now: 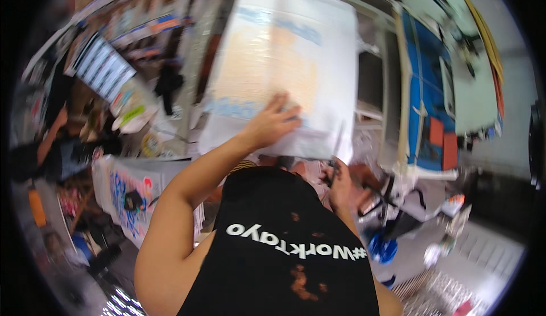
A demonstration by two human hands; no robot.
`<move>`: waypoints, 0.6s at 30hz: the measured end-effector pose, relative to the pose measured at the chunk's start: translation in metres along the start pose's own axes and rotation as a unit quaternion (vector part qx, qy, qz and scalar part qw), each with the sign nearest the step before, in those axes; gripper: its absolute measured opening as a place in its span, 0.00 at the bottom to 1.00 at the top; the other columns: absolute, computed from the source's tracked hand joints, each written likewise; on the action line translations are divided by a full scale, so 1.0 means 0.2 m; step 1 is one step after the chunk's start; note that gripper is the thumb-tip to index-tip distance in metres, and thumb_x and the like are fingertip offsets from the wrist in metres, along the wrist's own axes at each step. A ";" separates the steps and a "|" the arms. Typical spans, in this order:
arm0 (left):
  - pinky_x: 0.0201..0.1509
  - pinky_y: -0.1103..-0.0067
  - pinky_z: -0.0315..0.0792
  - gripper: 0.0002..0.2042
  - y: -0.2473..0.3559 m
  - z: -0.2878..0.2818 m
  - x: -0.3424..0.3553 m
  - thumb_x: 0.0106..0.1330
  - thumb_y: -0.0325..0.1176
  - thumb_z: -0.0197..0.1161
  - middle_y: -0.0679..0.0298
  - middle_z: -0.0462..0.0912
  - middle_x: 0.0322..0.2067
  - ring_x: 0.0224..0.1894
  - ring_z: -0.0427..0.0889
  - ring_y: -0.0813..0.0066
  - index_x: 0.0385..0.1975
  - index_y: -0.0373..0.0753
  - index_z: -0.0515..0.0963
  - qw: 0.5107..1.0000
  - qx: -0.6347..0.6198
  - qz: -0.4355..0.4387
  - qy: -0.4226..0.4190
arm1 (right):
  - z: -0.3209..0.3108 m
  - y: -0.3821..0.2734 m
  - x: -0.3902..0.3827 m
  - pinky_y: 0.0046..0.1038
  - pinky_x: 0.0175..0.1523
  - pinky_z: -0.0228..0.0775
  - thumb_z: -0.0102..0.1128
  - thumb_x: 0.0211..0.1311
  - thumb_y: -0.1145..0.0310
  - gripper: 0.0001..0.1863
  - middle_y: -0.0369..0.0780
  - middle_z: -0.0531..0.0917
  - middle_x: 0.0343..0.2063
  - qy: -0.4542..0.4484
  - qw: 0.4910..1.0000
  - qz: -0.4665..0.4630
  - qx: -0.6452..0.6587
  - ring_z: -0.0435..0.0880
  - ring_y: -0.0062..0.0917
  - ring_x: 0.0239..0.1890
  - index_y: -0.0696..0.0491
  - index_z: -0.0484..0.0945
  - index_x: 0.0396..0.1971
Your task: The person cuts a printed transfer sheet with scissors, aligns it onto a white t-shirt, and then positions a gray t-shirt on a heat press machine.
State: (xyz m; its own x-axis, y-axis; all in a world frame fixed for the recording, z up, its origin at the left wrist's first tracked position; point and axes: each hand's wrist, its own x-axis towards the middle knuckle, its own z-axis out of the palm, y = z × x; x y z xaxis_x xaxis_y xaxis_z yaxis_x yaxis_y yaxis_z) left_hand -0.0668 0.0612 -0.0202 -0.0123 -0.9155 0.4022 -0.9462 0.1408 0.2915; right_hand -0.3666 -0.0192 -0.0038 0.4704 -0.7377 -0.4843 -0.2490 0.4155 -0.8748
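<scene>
A white plastic sack (335, 77), flattened, with a pale orange panel and blue bands, lies lengthwise in front of me. My left hand (276, 121) rests on its near half, fingers spread and pressing on the surface. By the sack's near right corner, my right hand (341, 185) is closed round a dark-handled tool (334, 171). A thin grey blade seems to point up from it along the sack's edge; blur hides its exact kind.
A printed sack stack (128, 202) sits at my left. Beyond are a striped sheet (105, 66) and a tape roll (151, 144). To the right stand a blue-panelled frame (421, 88) and a pale green table (475, 83). A blue plastic bag (382, 248) lies low on the right.
</scene>
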 end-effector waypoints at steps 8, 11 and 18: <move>0.68 0.54 0.63 0.07 0.12 -0.01 0.17 0.58 0.29 0.66 0.66 0.82 0.50 0.61 0.74 0.50 0.35 0.46 0.85 0.991 -0.069 -0.056 0.101 | 0.06 0.01 -0.06 0.23 0.36 0.77 0.59 0.70 0.65 0.26 0.39 0.79 0.40 -0.134 0.988 0.060 0.055 0.81 0.21 0.36 0.57 0.63 0.63; 0.68 0.54 0.64 0.07 0.15 0.03 0.18 0.57 0.28 0.67 0.66 0.83 0.49 0.60 0.74 0.48 0.35 0.45 0.85 0.994 -0.055 -0.051 0.074 | 0.16 -0.09 -0.04 0.21 0.35 0.75 0.59 0.70 0.65 0.26 0.37 0.78 0.37 -0.125 0.989 0.079 0.029 0.80 0.19 0.34 0.59 0.64 0.63; 0.68 0.52 0.63 0.08 0.15 0.04 0.16 0.57 0.28 0.67 0.65 0.83 0.47 0.61 0.74 0.46 0.36 0.44 0.85 0.993 -0.060 -0.052 0.082 | 0.20 -0.16 -0.01 0.19 0.30 0.73 0.59 0.69 0.65 0.27 0.35 0.79 0.35 -0.100 0.993 0.056 0.002 0.79 0.16 0.30 0.59 0.65 0.63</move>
State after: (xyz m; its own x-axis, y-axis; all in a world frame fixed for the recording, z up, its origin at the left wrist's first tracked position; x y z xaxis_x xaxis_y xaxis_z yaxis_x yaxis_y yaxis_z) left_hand -0.0991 0.0328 -0.0052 0.1459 -0.8550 0.4977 -0.8937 0.1019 0.4370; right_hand -0.3252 -0.0103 0.0252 0.5982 -0.5668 -0.5665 -0.3065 0.4914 -0.8152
